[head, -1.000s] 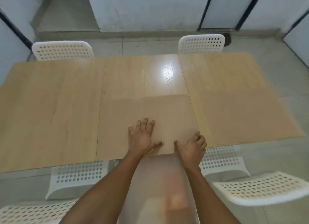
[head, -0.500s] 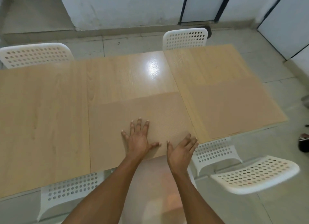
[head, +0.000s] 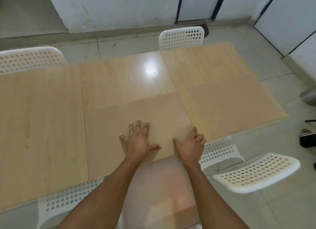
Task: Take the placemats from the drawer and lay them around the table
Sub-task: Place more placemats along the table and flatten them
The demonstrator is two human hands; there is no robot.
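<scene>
**benchwatcher:** what are the hands doing right now? can't tell from the thumbnail.

**rigop_remote:** I'm watching the head view. The left hand [head: 139, 140] is lying flat with fingers spread, pressing down on the near placemat [head: 136, 126]. The right hand [head: 190, 145] is sitting at that mat's near right corner with its fingers curled over the edge and thumb on top, so I'm reading it as gripping the corner. Whether it's lifting or just nudging, I can't tell.

**benchwatcher:** and the mat is where exactly?

**rigop_remote:** It's lying on the middle section of the wooden table [head: 41, 126], flush with the near edge, right in front of the person. A second placemat [head: 236, 109] is lying on the right-hand section, just beside the first one, also at the near edge. Its near edge is looking layered, maybe more than one sheet there, but it's too blurry for me to call.

**benchwatcher:** so how far along?

**rigop_remote:** My guess is partway. Two near-side spots are covered. The left section and the whole far side are showing bare wood, and white perforated chairs [head: 182, 37] are standing over there with nothing laid in front of them. The drawer isn't showing anywhere. I'm judging this mat is getting its final squaring.
</scene>
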